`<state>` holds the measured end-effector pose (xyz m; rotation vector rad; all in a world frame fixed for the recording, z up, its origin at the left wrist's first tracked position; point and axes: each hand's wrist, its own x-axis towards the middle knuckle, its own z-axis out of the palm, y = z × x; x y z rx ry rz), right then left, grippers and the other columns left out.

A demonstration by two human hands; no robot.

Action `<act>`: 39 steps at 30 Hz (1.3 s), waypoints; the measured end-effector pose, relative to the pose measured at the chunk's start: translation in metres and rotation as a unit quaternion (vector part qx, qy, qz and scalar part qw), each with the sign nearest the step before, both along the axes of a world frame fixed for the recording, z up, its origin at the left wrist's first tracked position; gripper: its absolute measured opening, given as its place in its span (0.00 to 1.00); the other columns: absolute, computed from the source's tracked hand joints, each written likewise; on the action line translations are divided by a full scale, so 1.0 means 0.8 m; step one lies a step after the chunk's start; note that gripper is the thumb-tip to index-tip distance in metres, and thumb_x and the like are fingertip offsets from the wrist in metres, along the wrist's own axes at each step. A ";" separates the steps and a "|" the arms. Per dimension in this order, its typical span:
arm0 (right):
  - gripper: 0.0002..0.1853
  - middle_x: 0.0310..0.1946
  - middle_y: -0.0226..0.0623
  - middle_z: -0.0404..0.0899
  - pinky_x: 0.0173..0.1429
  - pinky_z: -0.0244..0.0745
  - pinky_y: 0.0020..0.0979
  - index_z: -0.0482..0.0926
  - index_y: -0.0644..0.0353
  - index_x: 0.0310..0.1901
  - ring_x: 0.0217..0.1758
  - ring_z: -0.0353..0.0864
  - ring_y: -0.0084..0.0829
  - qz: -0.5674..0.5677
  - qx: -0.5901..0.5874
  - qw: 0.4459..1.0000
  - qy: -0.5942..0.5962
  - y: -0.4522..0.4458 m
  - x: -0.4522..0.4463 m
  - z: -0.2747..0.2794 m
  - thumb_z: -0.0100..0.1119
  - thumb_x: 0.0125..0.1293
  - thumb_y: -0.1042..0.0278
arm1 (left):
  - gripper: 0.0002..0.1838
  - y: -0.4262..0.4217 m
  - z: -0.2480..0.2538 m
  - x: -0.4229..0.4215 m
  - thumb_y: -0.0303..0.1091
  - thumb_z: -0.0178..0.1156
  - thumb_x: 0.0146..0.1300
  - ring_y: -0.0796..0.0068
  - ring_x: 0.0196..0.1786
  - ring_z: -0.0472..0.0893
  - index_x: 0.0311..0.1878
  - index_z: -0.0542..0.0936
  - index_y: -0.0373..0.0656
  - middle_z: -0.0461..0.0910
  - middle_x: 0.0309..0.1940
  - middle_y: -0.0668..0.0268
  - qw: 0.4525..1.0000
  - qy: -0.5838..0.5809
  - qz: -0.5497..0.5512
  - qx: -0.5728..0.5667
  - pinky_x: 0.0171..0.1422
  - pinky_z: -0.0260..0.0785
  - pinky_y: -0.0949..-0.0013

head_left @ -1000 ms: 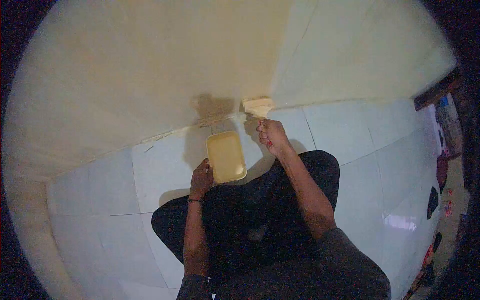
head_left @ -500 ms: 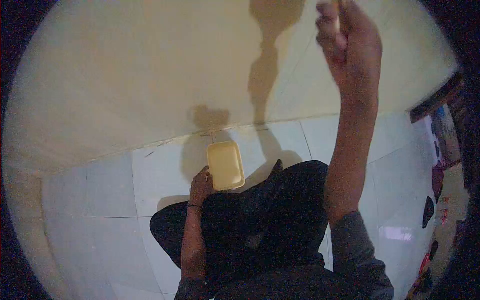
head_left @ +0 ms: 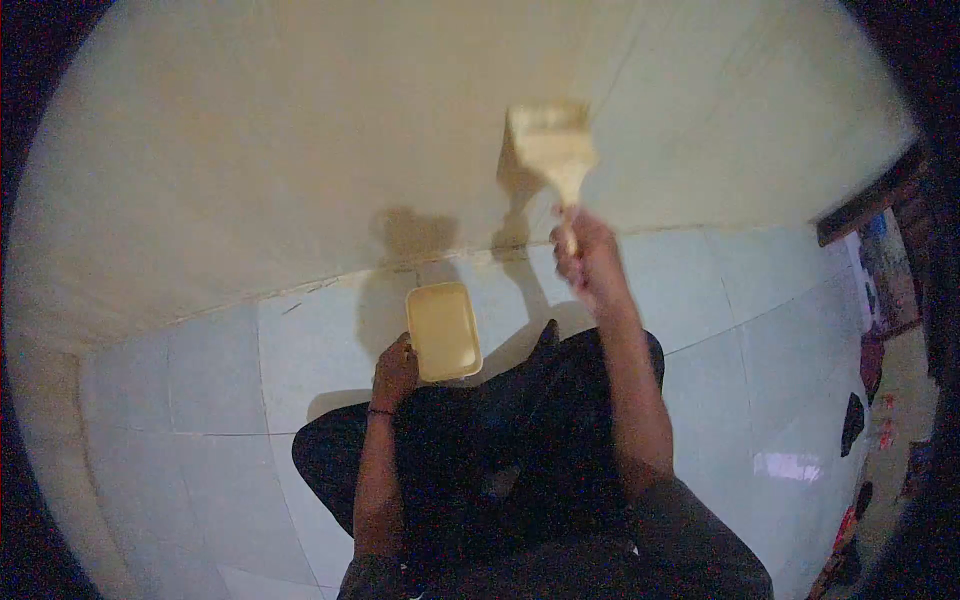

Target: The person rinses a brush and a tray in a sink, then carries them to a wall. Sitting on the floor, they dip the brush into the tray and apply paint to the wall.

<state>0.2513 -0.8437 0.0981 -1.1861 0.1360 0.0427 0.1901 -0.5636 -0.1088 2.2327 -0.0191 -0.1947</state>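
My right hand (head_left: pixel 590 255) is closed round the handle of a wide, flat paintbrush (head_left: pixel 555 145), slightly blurred. Its bristles point up toward the cream wall (head_left: pixel 330 130); whether they touch it I cannot tell. In my left hand (head_left: pixel 396 370) is the left side of a yellowish rectangular container (head_left: pixel 445 330), held in front of my crossed legs. The container's inside looks smooth and pale yellow, and what it holds is hard to make out. The fingers under its edge are partly hidden.
White floor tiles (head_left: pixel 200 380) meet the wall along a stained joint. My dark-trousered legs (head_left: pixel 500 440) are folded on the floor. At the far right stand a dark wooden edge (head_left: pixel 870 195) and a jumble of items, including a dark object (head_left: pixel 853 425) on the floor.
My right hand has come down and left from the upper right, bringing the paintbrush fully into view. The left hand and container have hardly moved.
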 end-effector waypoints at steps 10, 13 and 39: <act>0.07 0.18 0.27 0.68 0.11 0.51 0.22 0.67 0.54 0.31 0.11 0.58 0.18 0.015 -0.002 0.979 0.202 0.009 0.020 -0.210 0.43 0.64 0.62 | 0.19 -0.001 -0.010 0.005 0.32 0.49 0.59 0.51 0.41 0.76 0.53 0.68 0.37 0.77 0.37 0.50 0.998 -0.056 -0.017 0.021 0.47 0.69 0.57; 0.07 0.18 0.27 0.68 0.11 0.51 0.20 0.69 0.56 0.33 0.11 0.58 0.17 0.016 0.035 0.977 0.208 0.008 0.021 -0.202 0.44 0.63 0.63 | 0.19 0.003 -0.007 0.001 0.32 0.49 0.59 0.52 0.41 0.76 0.53 0.68 0.37 0.77 0.37 0.50 0.999 -0.038 -0.024 0.030 0.46 0.69 0.57; 0.13 0.20 0.25 0.68 0.14 0.52 0.15 0.70 0.58 0.40 0.13 0.60 0.13 -0.035 -0.091 0.968 -0.233 0.080 0.056 0.150 0.43 0.67 0.58 | 0.21 0.006 -0.012 0.006 0.34 0.50 0.58 0.52 0.38 0.77 0.53 0.68 0.36 0.77 0.34 0.51 0.999 -0.034 -0.021 -0.005 0.43 0.69 0.56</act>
